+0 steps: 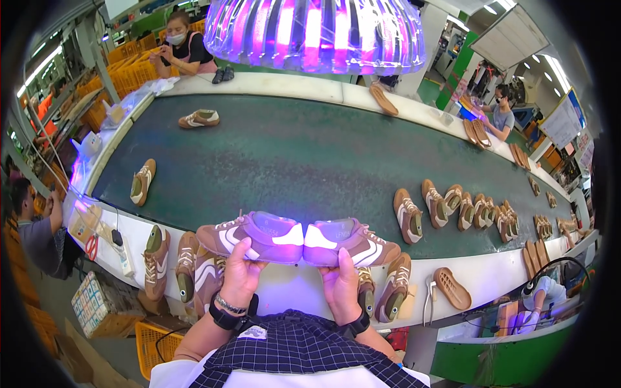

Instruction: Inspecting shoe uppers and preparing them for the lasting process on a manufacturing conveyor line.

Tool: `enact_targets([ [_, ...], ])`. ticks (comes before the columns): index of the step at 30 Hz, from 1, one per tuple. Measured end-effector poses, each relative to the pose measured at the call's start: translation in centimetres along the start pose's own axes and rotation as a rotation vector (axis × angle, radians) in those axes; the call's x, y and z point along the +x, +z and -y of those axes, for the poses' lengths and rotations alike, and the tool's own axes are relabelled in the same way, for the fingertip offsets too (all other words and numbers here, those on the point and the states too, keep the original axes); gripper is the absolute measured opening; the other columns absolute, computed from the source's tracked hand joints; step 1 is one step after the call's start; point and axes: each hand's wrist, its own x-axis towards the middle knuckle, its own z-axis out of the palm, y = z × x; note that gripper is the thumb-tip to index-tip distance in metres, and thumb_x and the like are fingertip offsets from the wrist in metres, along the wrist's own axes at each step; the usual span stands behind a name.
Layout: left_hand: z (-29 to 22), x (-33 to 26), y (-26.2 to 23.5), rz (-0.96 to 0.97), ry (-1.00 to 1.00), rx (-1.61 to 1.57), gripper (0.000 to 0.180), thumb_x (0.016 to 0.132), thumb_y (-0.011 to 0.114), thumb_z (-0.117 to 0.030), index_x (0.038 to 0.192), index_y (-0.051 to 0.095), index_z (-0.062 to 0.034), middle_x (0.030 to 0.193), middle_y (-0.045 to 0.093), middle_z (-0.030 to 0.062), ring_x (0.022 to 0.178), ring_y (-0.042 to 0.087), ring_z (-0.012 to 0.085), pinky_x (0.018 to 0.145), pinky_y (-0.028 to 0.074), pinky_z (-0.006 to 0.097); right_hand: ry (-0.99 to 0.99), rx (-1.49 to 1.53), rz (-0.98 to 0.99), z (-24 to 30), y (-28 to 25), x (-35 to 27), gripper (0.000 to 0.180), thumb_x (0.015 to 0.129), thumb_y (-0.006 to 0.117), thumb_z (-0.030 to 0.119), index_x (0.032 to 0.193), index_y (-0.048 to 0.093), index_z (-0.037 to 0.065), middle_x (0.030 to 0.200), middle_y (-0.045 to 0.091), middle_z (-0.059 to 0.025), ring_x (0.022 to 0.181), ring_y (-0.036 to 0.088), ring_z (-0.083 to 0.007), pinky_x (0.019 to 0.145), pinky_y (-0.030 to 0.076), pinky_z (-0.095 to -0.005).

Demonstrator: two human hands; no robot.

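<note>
In my left hand (240, 275) is a brown sneaker (223, 237) with white stripes, its toe to the left. My right hand (341, 284) grips a matching sneaker (375, 249), toe to the right. The two heels meet, or nearly so, in the middle, under purple light. Both hands are closed, thumbs on the near sides of the shoes. Just left of my left hand, several similar sneakers (155, 265) stand on the white ledge (294, 291). By my right hand more sneakers (394, 288) rest there too.
Beyond the ledge runs a green conveyor belt (272, 149) with sneakers (199, 119) on it, several clustered at right. A ribbed lamp (317, 35) hangs overhead. Pincers (428, 301) and a tan sole (452, 289) lie at right, red scissors (92, 247) at left. Other people work around the belt.
</note>
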Motion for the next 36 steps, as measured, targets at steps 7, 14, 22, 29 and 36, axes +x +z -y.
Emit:
enact_targets([
  [7,-0.5,-0.8,0.6,0.035,0.123,0.109,0.048,0.08,0.065,-0.017,0.124,0.048,-0.0093,0.115,0.059,0.0043,0.106,0.058,0.02,0.088,0.051,0.04,-0.006,-0.024,0.015,1.2,-0.2,-0.6,0.04,0.093,0.053,0.021,0.126,0.044,0.001,0.12,0.056,-0.0089,0.107,0.057,-0.02,0.093,0.047,-0.0364],
  [14,-1.1,-0.7,0.2,0.103,0.132,0.116,0.048,0.08,0.064,-0.011,0.125,0.047,-0.008,0.118,0.057,0.0053,0.109,0.056,0.02,0.093,0.048,0.04,-0.004,-0.131,0.079,2.1,-0.7,-0.5,0.042,0.09,0.056,0.017,0.127,0.041,0.002,0.117,0.055,-0.0088,0.103,0.058,-0.0202,0.089,0.048,-0.0372],
  [22,-2.7,0.7,-1.0,0.188,-0.033,0.112,0.046,0.083,0.061,-0.018,0.125,0.048,-0.0064,0.121,0.056,0.0081,0.111,0.055,0.0223,0.096,0.045,0.04,0.169,-0.002,0.109,1.7,-1.4,0.0,0.056,0.085,0.057,0.022,0.133,0.037,0.002,0.125,0.052,-0.0128,0.116,0.052,-0.0262,0.1,0.041,-0.0426],
  [29,-10.8,13.0,-4.3,0.206,-0.057,0.126,0.045,0.098,0.038,-0.034,0.127,0.046,0.0002,0.117,0.059,0.0167,0.105,0.06,0.028,0.09,0.049,0.04,0.539,0.107,0.097,-1.9,-7.6,-0.3,0.066,0.08,0.054,0.041,0.133,0.038,0.004,0.119,0.054,-0.0186,0.101,0.059,-0.0361,0.081,0.051,-0.0521],
  [36,-12.9,16.5,-10.5,-0.192,-0.229,0.708,0.053,0.088,0.054,-0.044,0.124,0.05,-0.0058,0.116,0.059,0.0106,0.115,0.048,0.0195,0.103,0.023,0.047,0.643,0.123,0.158,-3.5,-8.6,0.9,0.07,0.08,0.053,0.041,0.136,0.036,0.004,0.122,0.053,-0.0196,0.1,0.059,-0.0348,0.078,0.051,-0.0486],
])
